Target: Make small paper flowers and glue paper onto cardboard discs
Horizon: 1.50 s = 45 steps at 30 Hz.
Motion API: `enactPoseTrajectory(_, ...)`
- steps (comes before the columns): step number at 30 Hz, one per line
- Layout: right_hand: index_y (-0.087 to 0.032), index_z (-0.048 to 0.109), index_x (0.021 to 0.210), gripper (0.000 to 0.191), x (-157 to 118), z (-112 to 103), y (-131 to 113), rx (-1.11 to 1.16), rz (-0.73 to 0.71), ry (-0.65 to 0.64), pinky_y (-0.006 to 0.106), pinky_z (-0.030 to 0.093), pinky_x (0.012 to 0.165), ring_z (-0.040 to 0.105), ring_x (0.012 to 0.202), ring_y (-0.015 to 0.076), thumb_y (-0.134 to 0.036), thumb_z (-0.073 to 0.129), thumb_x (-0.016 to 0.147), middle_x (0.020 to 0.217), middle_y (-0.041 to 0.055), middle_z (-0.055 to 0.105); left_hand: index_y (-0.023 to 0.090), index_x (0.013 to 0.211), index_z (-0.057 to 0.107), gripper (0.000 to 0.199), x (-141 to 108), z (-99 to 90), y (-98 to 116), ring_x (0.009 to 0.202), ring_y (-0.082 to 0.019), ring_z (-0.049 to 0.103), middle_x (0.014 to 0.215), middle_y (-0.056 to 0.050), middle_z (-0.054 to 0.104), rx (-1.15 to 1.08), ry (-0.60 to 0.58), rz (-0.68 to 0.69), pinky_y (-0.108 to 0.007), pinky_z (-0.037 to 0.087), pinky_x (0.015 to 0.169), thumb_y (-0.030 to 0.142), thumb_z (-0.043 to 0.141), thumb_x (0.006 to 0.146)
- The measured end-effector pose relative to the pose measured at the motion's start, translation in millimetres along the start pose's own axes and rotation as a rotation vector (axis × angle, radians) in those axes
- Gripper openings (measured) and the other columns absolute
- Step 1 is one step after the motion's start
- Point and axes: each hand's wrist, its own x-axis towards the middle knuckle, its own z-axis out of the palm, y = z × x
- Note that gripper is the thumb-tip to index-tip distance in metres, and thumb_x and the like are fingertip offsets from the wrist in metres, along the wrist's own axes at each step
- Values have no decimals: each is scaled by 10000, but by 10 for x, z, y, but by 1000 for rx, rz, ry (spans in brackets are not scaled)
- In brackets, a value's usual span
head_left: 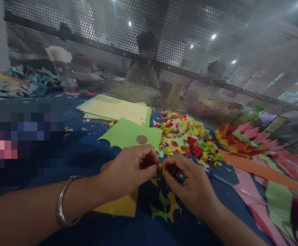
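Observation:
Between the fingertips of both hands is a small folded piece of yellow paper (161, 168). My left hand (132, 167), below a silver bangle, pinches its left side. My right hand (187, 181) grips the right side with thumb and fingers. Beneath them lie green and yellow cut-paper pieces (173, 206) with curved, pointed edges. A yellow sheet (123, 206) is partly hidden under my left forearm. Just beyond the hands, a light green sheet (123, 134) with scalloped cut edges carries a round brown disc (142, 139).
A heap of small folded coloured papers (187, 133) lies behind my right hand. Pale sheets (115, 107) are stacked further back. Coloured strips (256, 177) spread at right. A clear cup (64, 71) stands back left before a perforated metal screen (107, 44); people sit beyond it.

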Motion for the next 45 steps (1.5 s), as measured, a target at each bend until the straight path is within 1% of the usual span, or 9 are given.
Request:
enactPoseTrajectory(9,-198,613,836,121,16,-2,-17,14,-34,-26,215,422,578,546,619,109,-107,534,844,717,-20,577,152,802,572,176,46,-43,25,632,-95,548,661,36,597,-324,-40,-200,-236,434,641,196,698,687)
enactPoseTrajectory(13,-199,623,849,129,-11,0,-17,57,-19,-69,213,427,573,545,617,104,-112,527,852,738,-15,586,147,793,566,205,57,-101,64,615,-88,579,642,40,614,-440,-136,-298,-219,453,636,188,728,675)
enactPoseTrajectory(19,-231,626,1071,248,-45,-14,-11,143,-3,-151,205,456,594,563,640,102,-123,557,859,812,-22,634,148,775,588,156,103,-201,39,624,-107,647,693,15,671,-458,-311,-348,-241,497,680,145,687,654)
enactPoseTrajectory(22,-237,628,1050,278,-38,-29,-29,141,-40,-177,194,448,605,570,659,94,-79,558,833,825,-29,635,156,804,578,166,115,-221,6,604,-100,649,691,16,670,-475,-363,-362,-221,482,660,159,681,673)
enactPoseTrajectory(29,-212,611,969,207,-20,-42,-88,174,27,-244,184,426,566,542,606,86,-82,542,823,751,-42,609,164,922,543,178,115,-191,1,550,-76,624,763,24,647,-456,-386,-349,-193,445,579,176,634,769)
enactPoseTrajectory(33,-203,604,909,166,-22,-47,-99,168,41,-238,186,420,549,523,578,85,-90,534,809,716,-44,588,166,964,513,146,110,-139,37,552,-82,602,757,7,648,-412,-355,-318,-209,458,583,202,586,842)
enactPoseTrajectory(37,-199,605,892,151,-19,-49,-85,120,31,-129,181,419,533,509,555,87,-98,544,797,660,-53,555,184,949,500,113,81,-131,58,573,-96,597,744,24,604,-282,-146,-236,-235,481,588,261,557,888)
enactPoseTrajectory(41,-196,614,873,129,-7,-63,-64,63,-2,-33,172,451,550,543,560,85,-107,555,800,673,-41,587,207,895,563,35,-28,-170,98,657,-119,575,746,23,577,16,62,20,-241,447,592,234,547,879)
enactPoseTrajectory(45,-197,627,863,137,5,-82,-64,26,-13,21,174,477,553,561,563,89,-105,563,784,691,-30,614,209,837,619,114,-158,-174,170,740,-127,562,833,-5,594,267,74,275,-252,436,660,145,526,854)
